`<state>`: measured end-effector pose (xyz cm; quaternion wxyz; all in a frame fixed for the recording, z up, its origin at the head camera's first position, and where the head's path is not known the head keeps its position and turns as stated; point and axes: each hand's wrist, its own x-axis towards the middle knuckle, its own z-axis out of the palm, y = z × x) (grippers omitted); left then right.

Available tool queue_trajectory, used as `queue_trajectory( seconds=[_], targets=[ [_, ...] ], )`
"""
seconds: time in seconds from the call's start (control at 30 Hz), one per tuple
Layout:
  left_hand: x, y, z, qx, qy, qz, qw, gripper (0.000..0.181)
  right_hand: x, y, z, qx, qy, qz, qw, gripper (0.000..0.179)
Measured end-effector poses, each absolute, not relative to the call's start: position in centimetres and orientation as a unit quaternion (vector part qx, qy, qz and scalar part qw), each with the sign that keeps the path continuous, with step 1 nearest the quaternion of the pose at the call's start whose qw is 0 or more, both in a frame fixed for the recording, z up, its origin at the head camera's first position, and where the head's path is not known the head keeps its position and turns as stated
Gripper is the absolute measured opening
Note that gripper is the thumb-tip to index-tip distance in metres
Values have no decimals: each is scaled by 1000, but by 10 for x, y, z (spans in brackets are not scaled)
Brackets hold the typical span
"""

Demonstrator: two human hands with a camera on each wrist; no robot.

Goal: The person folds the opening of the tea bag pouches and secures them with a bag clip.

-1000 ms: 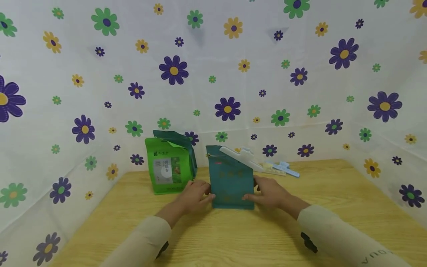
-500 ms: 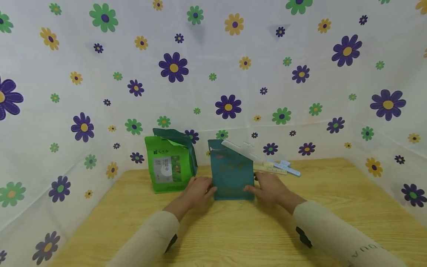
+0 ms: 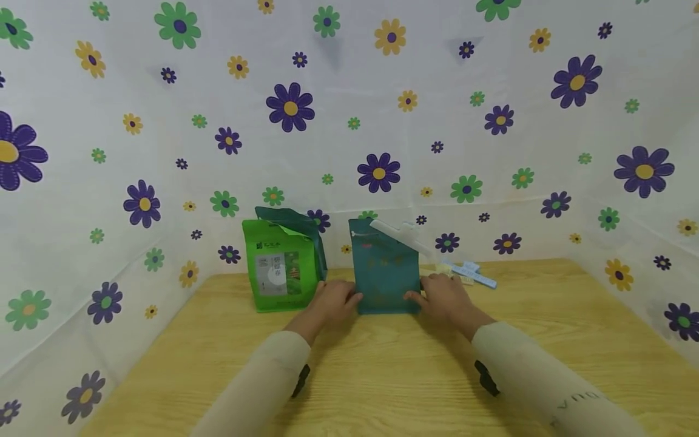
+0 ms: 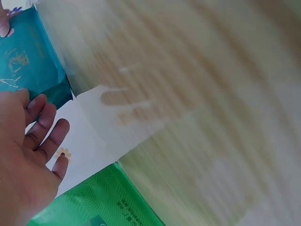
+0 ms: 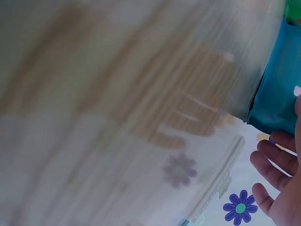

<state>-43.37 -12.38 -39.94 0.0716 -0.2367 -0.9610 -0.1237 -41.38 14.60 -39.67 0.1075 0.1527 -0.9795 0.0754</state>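
Observation:
An upright teal pouch (image 3: 384, 273) stands on the table between my two hands. A white sealing clip (image 3: 398, 233) lies slantwise across its upper right corner. My left hand (image 3: 335, 300) holds the pouch's lower left edge, thumb toward the front. At the lower right edge my right hand (image 3: 445, 297) grips it, its thumb on the front face. In the left wrist view, the outer fingers (image 4: 55, 139) are loosely bent away from the teal pouch (image 4: 33, 52). The right wrist view has the right thumb against the teal pouch (image 5: 277, 80); the other fingers are at its side.
Left of my left hand stands a bright green pouch (image 3: 275, 267), with a dark green pouch (image 3: 289, 216) behind it. Blue (image 3: 475, 276) and cream (image 3: 465, 280) clips lie at the back right. A flowered white cloth (image 3: 349, 145) surrounds the wooden table (image 3: 371, 376).
Both hands have slid the teal pouch away from me, toward the back cloth, with the white clip still on it. The green pouches and loose clips have stayed in place.

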Motion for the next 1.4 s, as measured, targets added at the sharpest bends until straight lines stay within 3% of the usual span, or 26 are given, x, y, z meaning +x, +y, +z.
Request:
queue_trajectory(
  seconds=[0.2, 0.47, 0.77, 1.1, 1.4],
  targets=[
    [-440, -119, -402, -217, -967, -118, 69, 28, -420, 144, -398, 143, -984, 46, 100, 53],
    [-453, -112, -397, -193, -972, -116, 69, 33, -434, 140, -397, 135, -985, 16, 104, 42],
    [-468, -106, -402, -164, -980, -87, 77, 32, -450, 137, -400, 124, -990, -7, 61, 32],
    [-488, -94, -408, -128, -986, -62, 86, 33, -458, 137, -404, 134, -988, -5, 74, 20],
    [-502, -87, -407, -85, -991, -59, 83, 33, -457, 135, -400, 144, -988, 46, 35, 32]
  ],
)
